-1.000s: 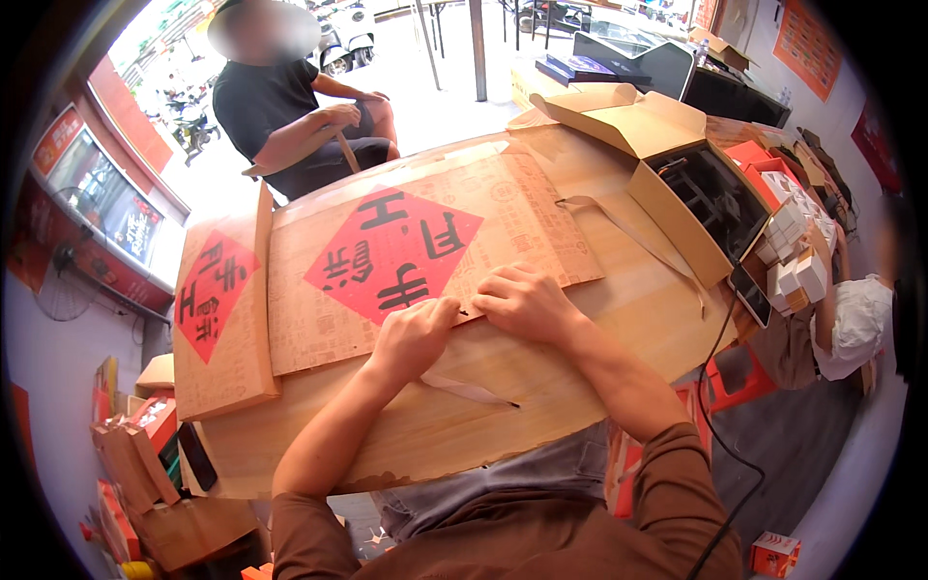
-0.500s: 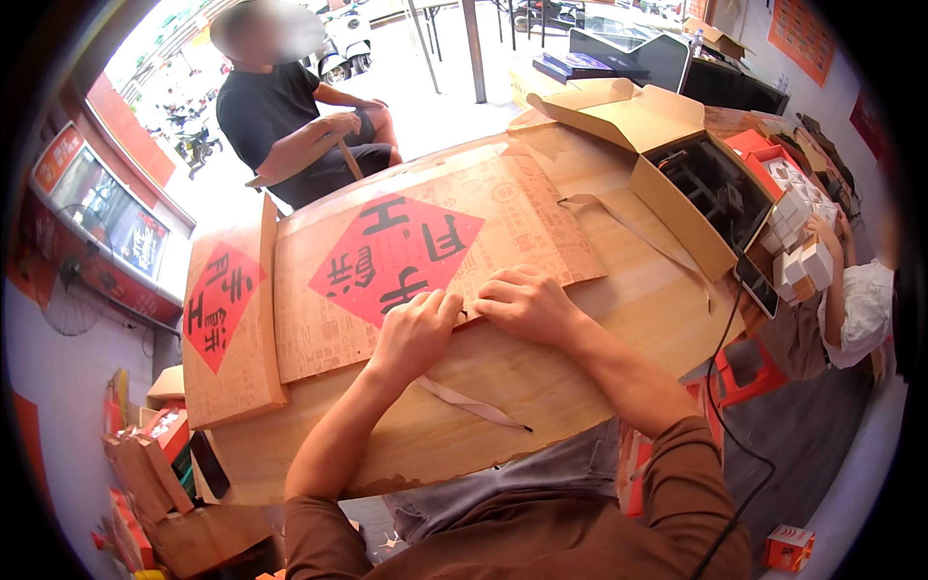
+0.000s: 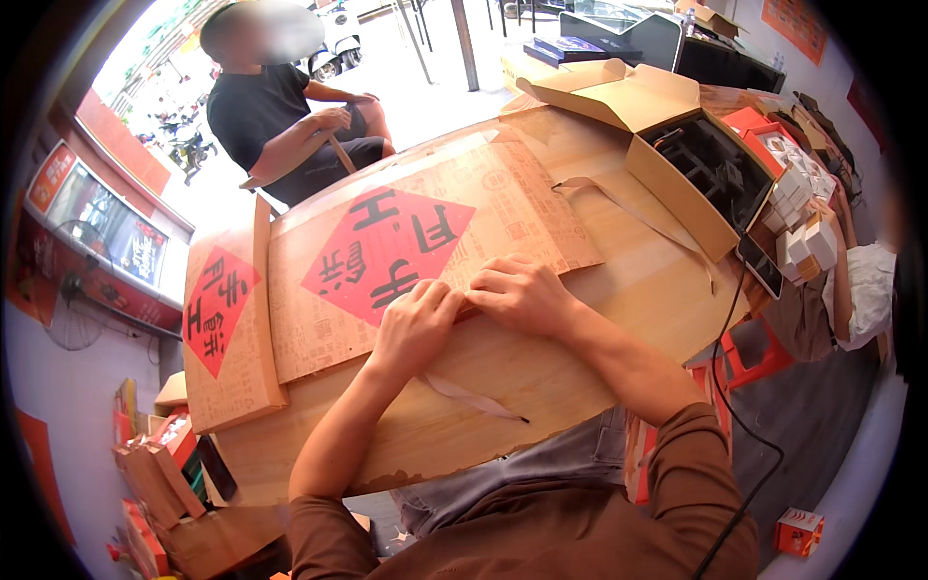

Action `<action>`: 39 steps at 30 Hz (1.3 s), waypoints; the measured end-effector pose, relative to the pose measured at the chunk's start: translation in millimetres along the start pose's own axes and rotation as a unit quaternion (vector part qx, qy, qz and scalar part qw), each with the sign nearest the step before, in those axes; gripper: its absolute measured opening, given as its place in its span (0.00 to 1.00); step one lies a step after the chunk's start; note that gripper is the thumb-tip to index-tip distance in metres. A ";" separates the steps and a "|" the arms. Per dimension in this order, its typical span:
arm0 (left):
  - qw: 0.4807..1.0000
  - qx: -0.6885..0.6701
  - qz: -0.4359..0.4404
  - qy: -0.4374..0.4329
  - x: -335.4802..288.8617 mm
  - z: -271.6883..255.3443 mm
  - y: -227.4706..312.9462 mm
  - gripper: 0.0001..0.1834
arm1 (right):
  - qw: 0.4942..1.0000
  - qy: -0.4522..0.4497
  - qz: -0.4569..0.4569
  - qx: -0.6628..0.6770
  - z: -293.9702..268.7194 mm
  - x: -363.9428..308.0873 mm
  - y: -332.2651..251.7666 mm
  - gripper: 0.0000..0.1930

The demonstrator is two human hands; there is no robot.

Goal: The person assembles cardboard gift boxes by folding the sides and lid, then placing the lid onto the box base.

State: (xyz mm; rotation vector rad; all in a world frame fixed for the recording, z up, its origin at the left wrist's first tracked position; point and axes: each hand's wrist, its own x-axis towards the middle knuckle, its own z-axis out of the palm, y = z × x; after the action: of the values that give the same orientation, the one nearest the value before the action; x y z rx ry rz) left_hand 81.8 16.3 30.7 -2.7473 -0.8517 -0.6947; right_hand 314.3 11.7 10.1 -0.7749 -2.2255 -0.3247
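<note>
A flat brown cardboard box (image 3: 503,203) with a red diamond label lies on the wooden table in front of me. At its near edge my left hand (image 3: 418,324) is closed, fingers curled over the cardboard. Close on its right, my right hand (image 3: 522,295) is also closed on that edge. Whatever is pinched between the fingertips is hidden. A pale ribbon handle (image 3: 474,398) with a dark tip runs out from beneath my left wrist. Another ribbon handle (image 3: 638,227) lies right of the box. A matching, thicker box (image 3: 222,324) stands against its left side.
An open carton (image 3: 677,198) with black contents occupies the table's far right, near a phone (image 3: 759,269) and small white boxes (image 3: 807,242). A black cable (image 3: 725,406) hangs down at the right. One person (image 3: 280,126) sits across the table; another person's arm (image 3: 846,280) is at the right.
Both hands have stayed at the box's near edge, with only small shifts of the fingers. The dark tip seen between them earlier is now hidden. The view has shifted slightly.
</note>
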 end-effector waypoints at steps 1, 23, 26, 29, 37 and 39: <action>1.000 -0.020 -0.016 0.013 -0.8 1.7 0.2 0.07 | 1.000 0.010 0.003 0.006 -0.3 0.8 -0.1 0.05; 0.635 -0.645 -0.425 -0.015 -6.1 11.1 45.3 0.14 | 0.998 0.044 0.028 -0.028 -1.2 7.8 -7.1 0.17; 0.567 -0.700 -0.430 0.062 -15.6 31.0 41.0 0.13 | 0.999 0.034 0.027 -0.028 2.4 7.0 -12.4 0.17; 0.555 -0.703 -0.434 0.100 -17.8 35.9 41.9 0.12 | 0.998 0.042 0.030 -0.020 2.3 9.0 -16.6 0.17; 0.607 -0.668 -0.429 0.000 -15.5 25.3 39.2 0.14 | 0.997 0.032 0.057 0.034 -8.3 8.4 -7.2 0.17; 0.615 -0.668 -0.417 -0.032 -15.5 24.5 38.1 0.15 | 0.997 0.018 0.067 0.032 -10.3 6.3 -2.7 0.15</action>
State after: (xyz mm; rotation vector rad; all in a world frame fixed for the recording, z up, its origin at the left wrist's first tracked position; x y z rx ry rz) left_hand 101.7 -15.0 0.4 -3.2075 -2.5302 -2.1269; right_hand 315.1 7.7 21.8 -0.8716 -2.1268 -0.1997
